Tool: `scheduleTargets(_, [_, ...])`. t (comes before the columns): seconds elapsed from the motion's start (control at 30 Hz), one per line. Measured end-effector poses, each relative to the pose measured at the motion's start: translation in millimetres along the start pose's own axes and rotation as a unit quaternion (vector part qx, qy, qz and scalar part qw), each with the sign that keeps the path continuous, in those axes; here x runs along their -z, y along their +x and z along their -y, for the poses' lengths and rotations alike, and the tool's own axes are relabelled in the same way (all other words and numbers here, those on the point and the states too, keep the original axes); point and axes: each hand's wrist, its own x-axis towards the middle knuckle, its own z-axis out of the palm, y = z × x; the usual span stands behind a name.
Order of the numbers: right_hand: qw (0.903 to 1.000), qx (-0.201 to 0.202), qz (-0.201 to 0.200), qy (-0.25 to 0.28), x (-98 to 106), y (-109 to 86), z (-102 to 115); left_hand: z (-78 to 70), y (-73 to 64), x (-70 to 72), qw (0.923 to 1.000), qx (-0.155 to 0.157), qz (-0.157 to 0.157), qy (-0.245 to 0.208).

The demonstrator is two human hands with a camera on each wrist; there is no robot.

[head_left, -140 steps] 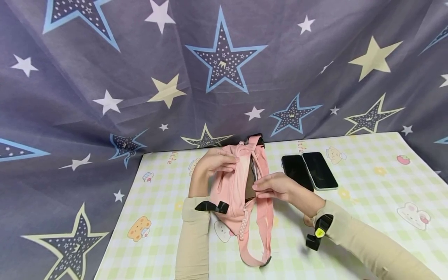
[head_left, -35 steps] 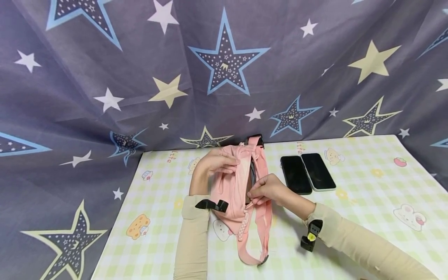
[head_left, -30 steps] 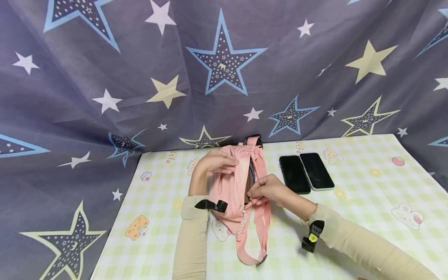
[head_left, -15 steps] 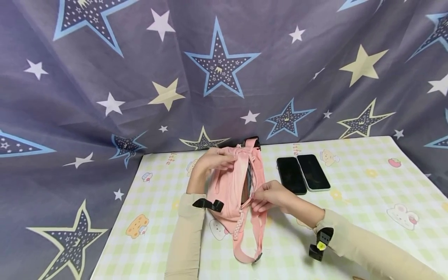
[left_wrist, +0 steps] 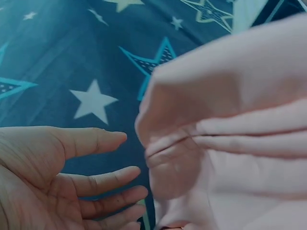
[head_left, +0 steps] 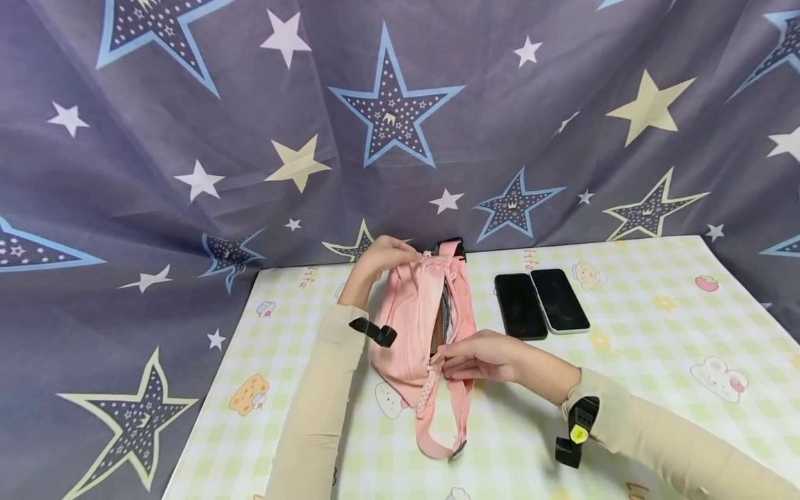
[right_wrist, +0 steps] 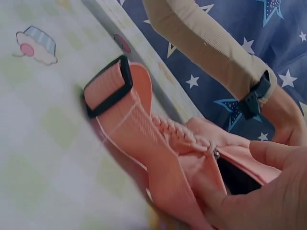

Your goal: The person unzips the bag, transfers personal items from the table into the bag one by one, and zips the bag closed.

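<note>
Though near the pink bag (head_left: 414, 323), two phones (head_left: 521, 306) (head_left: 560, 301) clear of both hands (head_left: 387, 255) (head_left: 482, 355)

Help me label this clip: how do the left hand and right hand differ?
The left hand is by the far end of the pink waist bag; the right hand, at its opening's near end. The left hand's outstretched fingers show clear of the bag; the right hand's touch it. Both emerge from beige sleeves.
</note>
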Motion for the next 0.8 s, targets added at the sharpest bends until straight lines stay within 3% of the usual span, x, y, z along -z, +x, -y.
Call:
scheduleTargets(0.27, [0.9993, 0.001, -0.004, -0.037, -16.8, -1.6, -5.9, -3.5, 18.8, -6.4, 0.9964, 0.001, 0.061, 0.059])
scheduleTargets(0.43, [0.9986, 0.017, -0.008, -0.050, -26.5, -2.6, -11.5, -6.9, 22.1, -6.4, 0.9906, 0.012, 0.086, 0.106])
scheduleTargets(0.57, [0.9957, 0.023, -0.052, -0.073, -36.0, -0.1, -16.1, -11.5, 18.6, -4.1, 0.9857, 0.016, 0.101, 0.134])
scheduleTargets(0.8, [0.9801, 0.048, -0.132, -0.140, -48.6, 6.3, -23.1, -19.2, 17.6, -5.1, 0.9857, 0.011, 0.091, 0.141])
